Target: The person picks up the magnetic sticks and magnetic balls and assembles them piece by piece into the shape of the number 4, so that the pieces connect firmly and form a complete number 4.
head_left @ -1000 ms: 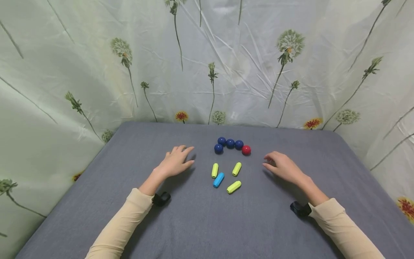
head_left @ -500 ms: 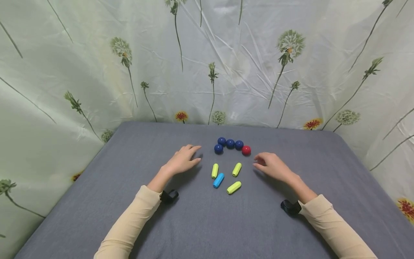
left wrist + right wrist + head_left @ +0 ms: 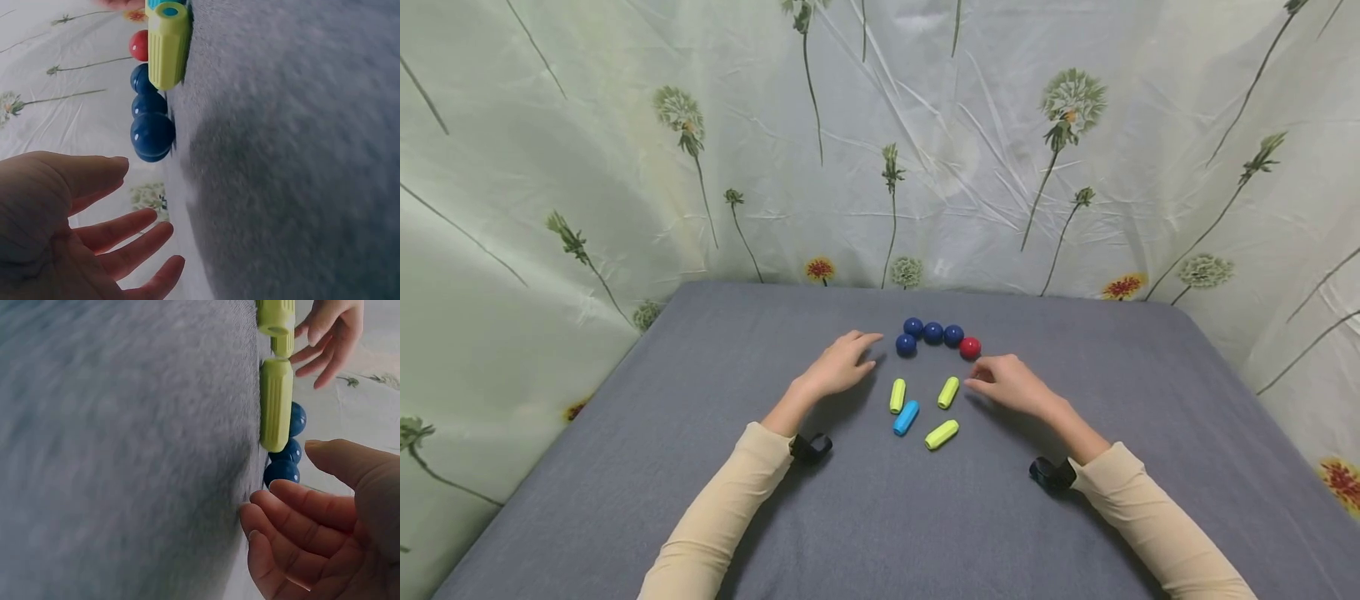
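Note:
My left hand (image 3: 841,365) hovers with spread fingers just left of the nearest of several dark blue balls (image 3: 906,345); nothing is in it. On the other side, my right hand (image 3: 1011,383) has its fingers loosely bent, thumb apart, and holds nothing. Its fingertips are close to a yellow-green ribbed stick (image 3: 948,392) and below the red ball (image 3: 970,347) in the head view. The blue balls form a bent row that ends at the red one. In the right wrist view, the yellow-green stick (image 3: 276,405) lies beyond the right thumb (image 3: 331,456).
Two more yellow-green sticks, one at the left (image 3: 897,396) and one in front (image 3: 942,434), lie on the grey cloth (image 3: 880,525) around a light blue stick (image 3: 906,417). Behind the table hangs a pale flowered curtain (image 3: 820,200).
Both hands have moved inward, the left one rightward and the right one leftward, nearer to the balls and sticks. The balls and sticks have stayed in place.

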The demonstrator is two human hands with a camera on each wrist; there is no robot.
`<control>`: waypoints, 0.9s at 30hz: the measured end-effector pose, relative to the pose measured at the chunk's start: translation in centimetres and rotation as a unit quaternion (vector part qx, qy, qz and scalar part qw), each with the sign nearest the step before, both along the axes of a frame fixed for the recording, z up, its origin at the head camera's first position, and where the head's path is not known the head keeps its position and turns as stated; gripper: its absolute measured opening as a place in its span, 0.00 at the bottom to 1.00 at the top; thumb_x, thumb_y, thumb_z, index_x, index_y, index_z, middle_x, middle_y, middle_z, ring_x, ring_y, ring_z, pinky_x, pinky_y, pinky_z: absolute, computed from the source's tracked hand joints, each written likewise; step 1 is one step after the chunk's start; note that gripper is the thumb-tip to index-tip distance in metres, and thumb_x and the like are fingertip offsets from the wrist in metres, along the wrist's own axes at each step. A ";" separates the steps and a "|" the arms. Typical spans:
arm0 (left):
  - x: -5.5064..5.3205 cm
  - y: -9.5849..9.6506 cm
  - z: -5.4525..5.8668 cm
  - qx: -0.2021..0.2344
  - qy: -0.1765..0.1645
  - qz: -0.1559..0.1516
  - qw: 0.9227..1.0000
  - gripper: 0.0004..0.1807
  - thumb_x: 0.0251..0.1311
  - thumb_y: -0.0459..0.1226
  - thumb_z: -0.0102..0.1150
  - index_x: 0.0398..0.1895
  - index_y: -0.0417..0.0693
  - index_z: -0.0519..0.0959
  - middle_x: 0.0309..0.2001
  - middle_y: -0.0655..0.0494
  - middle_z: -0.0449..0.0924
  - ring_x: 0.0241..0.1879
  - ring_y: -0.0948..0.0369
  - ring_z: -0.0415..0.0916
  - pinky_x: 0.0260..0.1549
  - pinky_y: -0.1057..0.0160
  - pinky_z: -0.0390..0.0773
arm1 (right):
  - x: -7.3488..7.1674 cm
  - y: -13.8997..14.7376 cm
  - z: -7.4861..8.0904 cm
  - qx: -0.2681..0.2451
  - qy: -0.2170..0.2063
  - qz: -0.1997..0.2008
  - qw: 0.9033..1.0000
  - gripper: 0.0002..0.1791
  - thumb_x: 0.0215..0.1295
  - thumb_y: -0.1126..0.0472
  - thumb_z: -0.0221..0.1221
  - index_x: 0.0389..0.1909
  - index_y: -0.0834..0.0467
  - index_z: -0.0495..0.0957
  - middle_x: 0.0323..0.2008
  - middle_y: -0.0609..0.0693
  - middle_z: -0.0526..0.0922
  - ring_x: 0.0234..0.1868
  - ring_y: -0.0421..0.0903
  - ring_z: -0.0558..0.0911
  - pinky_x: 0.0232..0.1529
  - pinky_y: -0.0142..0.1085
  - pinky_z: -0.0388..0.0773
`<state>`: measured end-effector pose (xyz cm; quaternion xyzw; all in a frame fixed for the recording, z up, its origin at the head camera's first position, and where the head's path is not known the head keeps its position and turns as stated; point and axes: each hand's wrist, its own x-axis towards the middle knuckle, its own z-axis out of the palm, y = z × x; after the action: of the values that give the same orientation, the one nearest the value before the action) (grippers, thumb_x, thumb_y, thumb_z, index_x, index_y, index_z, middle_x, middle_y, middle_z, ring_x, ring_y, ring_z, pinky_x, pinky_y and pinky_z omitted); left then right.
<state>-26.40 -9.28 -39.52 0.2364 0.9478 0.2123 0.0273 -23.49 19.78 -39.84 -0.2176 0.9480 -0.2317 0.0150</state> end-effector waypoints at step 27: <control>-2.1 2.9 -0.9 0.051 -0.030 0.011 0.998 0.26 0.65 0.38 0.52 0.66 0.44 0.66 0.60 0.42 0.71 0.58 0.49 0.70 0.57 0.51 0.70 | -0.4 -3.3 0.1 0.036 -0.083 -0.066 0.994 0.26 0.57 0.44 0.61 0.09 0.51 0.62 0.10 0.41 0.58 0.14 0.38 0.59 0.17 0.29 0.52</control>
<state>-28.54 -6.40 -40.43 0.2203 0.9370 0.2679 0.0412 -23.92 16.48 -39.74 -0.1337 0.9636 -0.2148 0.0860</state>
